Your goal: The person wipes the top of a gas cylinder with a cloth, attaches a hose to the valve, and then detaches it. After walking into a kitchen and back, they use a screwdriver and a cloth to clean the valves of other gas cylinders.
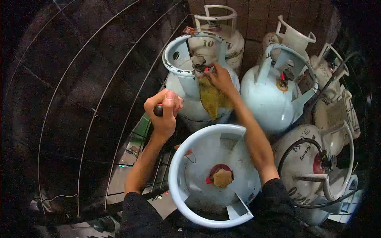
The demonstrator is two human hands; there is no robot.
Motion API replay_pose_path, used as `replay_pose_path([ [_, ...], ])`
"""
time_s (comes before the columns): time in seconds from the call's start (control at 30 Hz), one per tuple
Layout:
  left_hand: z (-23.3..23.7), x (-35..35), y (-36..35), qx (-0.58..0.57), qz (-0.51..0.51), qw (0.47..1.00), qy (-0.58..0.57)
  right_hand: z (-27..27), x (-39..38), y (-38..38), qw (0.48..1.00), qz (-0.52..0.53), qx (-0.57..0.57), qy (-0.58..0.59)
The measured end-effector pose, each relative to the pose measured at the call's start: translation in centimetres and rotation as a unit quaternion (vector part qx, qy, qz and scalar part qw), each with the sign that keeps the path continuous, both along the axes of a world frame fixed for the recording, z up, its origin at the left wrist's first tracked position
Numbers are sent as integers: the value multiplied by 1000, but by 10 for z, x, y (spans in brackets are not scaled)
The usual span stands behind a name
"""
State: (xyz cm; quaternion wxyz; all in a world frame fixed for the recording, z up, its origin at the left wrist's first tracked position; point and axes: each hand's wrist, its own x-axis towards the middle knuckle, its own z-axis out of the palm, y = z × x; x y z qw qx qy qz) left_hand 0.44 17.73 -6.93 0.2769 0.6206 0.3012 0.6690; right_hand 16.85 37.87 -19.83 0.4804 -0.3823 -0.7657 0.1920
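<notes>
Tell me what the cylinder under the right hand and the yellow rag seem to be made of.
Gas cylinder: probably steel, painted pale blue, dull; the paint looks chipped along the collar. Yellow rag: looks like soft woven cloth, matt; it hangs in folds.

Black top; left sleeve (135, 212), right sleeve (279, 198) end near elbows; left hand (163, 113), right hand (220, 78) bare.

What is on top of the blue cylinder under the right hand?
On the blue cylinder, a dark valve shows inside the collar ring; the right hand holds a yellow cloth against it. Hand and cloth cover part of the valve and the shoulder below.
</notes>
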Motion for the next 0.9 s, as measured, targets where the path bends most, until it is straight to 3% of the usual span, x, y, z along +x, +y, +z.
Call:
replay_pose_path([
  [0.07,-1,4,2,-6,4,1000,4,-5,-2,1,999,-15,-46,1],
  [0.3,-3,28,37,53,-58,995,-56,-33,-11,12,997,-66,-5,25],
  [0.37,-4,39,52,144,27,983,114,-29,-8,11,996,-86,18,30],
  [0.43,-19,43,72,152,0,976,153,-26,-3,5,990,-47,-99,91],
  [0.47,-28,44,80,163,-27,952,256,-29,2,3,989,-48,-99,97],
  [0.5,-37,45,87,172,-54,917,355,-34,12,0,975,-25,-187,118],
  [0.53,-44,49,93,173,-55,916,357,-38,21,-2,952,0,-272,138],
  [0.57,-51,55,98,220,-94,888,393,-27,31,-12,952,0,-272,139],
  [0.6,-57,60,102,265,-133,855,426,-15,44,-22,903,86,-385,168],
  [0.63,-61,64,105,264,-131,855,427,-7,53,-26,833,172,-489,192],
  [0.73,-72,67,116,266,-156,798,518,1,58,-32,821,219,-491,193],
  [0.9,-89,70,126,275,-131,799,518,4,53,-35,823,276,-469,161],
])
